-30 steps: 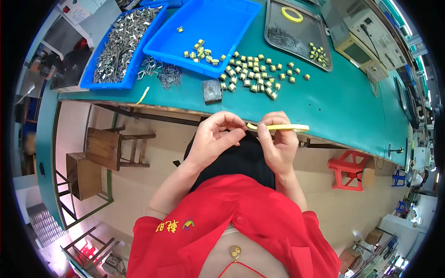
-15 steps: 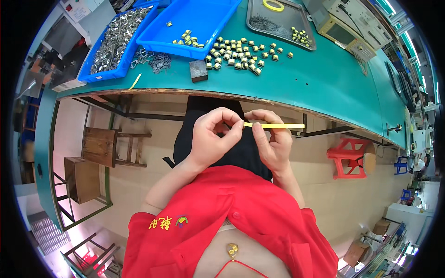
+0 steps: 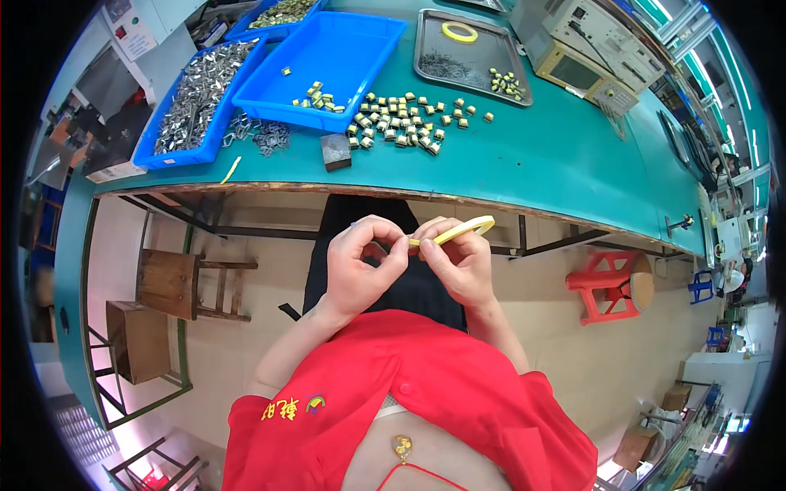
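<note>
Both my hands are raised over my lap, in front of the green bench edge. My right hand (image 3: 460, 260) grips a thin roll of yellow tape (image 3: 473, 228), which is tilted so that part of its ring opening shows. My left hand (image 3: 364, 263) is closed, thumb and forefinger pinched at the short free end of the tape near the right fingertips. Whether the left fingers hold anything besides the tape is hidden. On the bench ahead lie many small yellow-wrapped transformer-like parts (image 3: 401, 120), loosely grouped.
A blue tray (image 3: 372, 61) holds several of the small parts; a blue bin (image 3: 147, 155) beside it is full of metal pieces. A dark metal block (image 3: 335, 153) sits near the bench edge. Farther right are a metal tray (image 3: 524, 78) with another tape roll and an instrument (image 3: 581, 69).
The tape roll has turned from edge-on to tilted, its outer end rising. Both hands have shifted slightly left and lower in the picture, as the bench has too.
</note>
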Tool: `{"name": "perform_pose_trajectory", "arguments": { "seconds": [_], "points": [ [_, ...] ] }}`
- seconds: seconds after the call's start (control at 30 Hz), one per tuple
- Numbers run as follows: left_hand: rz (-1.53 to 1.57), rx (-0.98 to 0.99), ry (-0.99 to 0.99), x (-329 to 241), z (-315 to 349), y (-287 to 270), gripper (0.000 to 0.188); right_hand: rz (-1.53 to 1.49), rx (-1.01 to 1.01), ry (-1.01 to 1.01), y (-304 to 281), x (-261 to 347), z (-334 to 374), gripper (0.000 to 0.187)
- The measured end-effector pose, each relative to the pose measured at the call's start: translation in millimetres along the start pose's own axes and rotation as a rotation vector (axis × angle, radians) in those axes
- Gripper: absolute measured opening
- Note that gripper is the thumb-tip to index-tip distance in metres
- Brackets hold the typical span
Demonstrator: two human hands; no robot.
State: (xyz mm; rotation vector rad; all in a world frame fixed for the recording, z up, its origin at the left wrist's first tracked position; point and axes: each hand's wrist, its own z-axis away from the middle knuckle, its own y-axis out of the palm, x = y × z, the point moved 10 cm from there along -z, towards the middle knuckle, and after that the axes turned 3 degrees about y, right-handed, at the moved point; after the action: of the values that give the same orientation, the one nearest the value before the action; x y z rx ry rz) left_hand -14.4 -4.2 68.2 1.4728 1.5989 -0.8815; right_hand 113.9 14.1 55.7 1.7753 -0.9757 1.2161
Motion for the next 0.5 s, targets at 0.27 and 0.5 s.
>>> {"name": "perform_pose_trajectory", "arguments": {
  "seconds": [0.27,0.5],
  "points": [
    [-0.022,0.165,-0.207,50,-3,26,0.021,0.16,-0.259,0.047,-34,-12,13,0.003],
    [-0.671,0.209,0.323,49,-81,51,0.032,0.071,-0.381,0.085,-73,-12,-7,0.008]
  ]
}}
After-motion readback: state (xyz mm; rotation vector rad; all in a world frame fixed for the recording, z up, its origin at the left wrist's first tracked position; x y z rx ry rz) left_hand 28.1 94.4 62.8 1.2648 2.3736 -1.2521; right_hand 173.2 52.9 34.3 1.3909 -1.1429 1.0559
